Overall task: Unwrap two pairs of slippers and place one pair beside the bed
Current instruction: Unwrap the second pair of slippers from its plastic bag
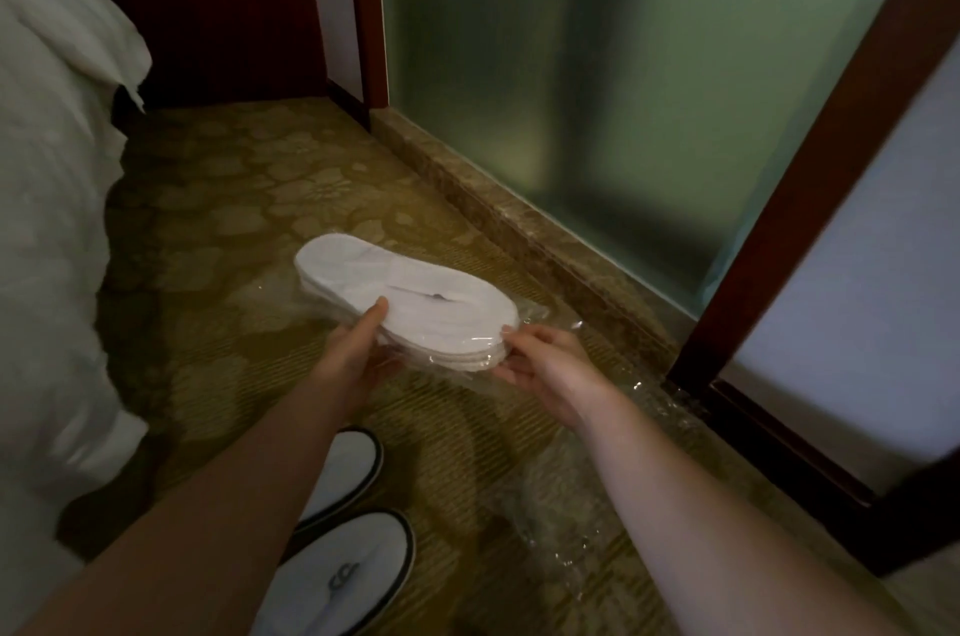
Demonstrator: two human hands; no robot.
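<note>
Both hands hold a flat stacked pair of white slippers [405, 295] above the carpet [234, 198], right of the bed [47, 219]. The left hand [358, 349] grips the slippers' side; the right hand [545, 365] pinches the clear plastic wrapper [540, 323] at the heel end. An unwrapped pair of slippers [343, 568] lies on the carpet beside the bed.

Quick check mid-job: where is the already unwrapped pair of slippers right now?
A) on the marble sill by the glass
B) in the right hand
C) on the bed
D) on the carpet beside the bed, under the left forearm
D: the unwrapped pair lies on the carpet next to the bed, while both hands hold the wrapped pair.
</note>
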